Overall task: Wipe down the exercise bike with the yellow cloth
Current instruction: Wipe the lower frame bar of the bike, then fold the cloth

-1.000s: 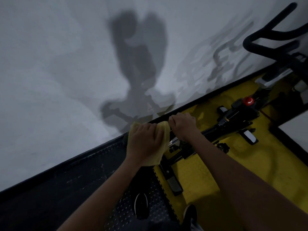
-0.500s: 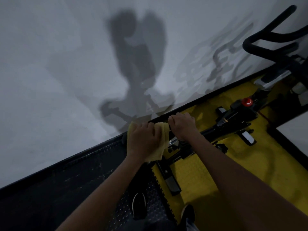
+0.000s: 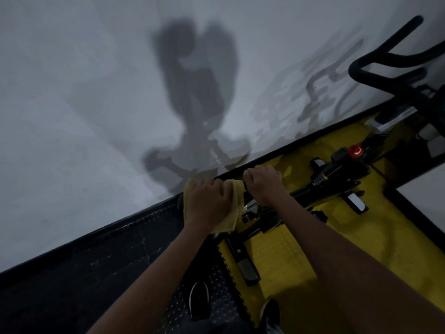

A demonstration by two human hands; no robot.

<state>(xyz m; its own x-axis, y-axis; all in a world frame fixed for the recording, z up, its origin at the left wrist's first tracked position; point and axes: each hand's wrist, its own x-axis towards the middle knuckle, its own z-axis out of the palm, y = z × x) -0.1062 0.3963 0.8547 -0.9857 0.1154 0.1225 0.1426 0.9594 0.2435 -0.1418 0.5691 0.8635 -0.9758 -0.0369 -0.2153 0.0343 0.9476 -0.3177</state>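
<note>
Left hand [image 3: 206,205] lower on yellow cloth [image 3: 234,203]

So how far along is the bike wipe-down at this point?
Done: nothing can be confirmed; no wiped part looks visibly different in this dim view. In hand: the left hand grips the yellow cloth over the seat end of the exercise bike, while the right hand grips a part beside it. Left: the cloth is away from the handlebars, red knob, frame and pedals.
</note>
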